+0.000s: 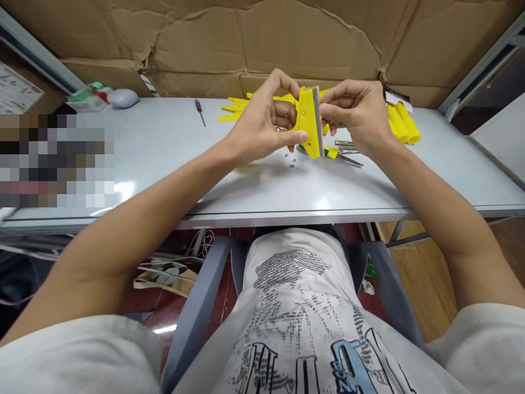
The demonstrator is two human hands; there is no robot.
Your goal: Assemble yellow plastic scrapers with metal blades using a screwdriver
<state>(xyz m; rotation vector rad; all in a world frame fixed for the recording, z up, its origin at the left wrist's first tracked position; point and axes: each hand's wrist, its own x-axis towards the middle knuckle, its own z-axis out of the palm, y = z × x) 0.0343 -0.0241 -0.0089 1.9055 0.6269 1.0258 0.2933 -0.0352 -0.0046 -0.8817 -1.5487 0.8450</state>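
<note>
The yellow scraper [308, 126] was held above the white table [164, 137], its flat face showing two small round spots. A straight grey blade [319, 123] lined its wide end, running crosswise to the table's front edge.

Yellow is being shown by the scraper [305, 123], grey by its blade [317, 117]; brown by the cardboard [307, 41]; white with black-and-blue print by the shirt [295, 306].

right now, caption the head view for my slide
Left hand holds a yellow tool above the white table, right hand at its grey edge.
</note>
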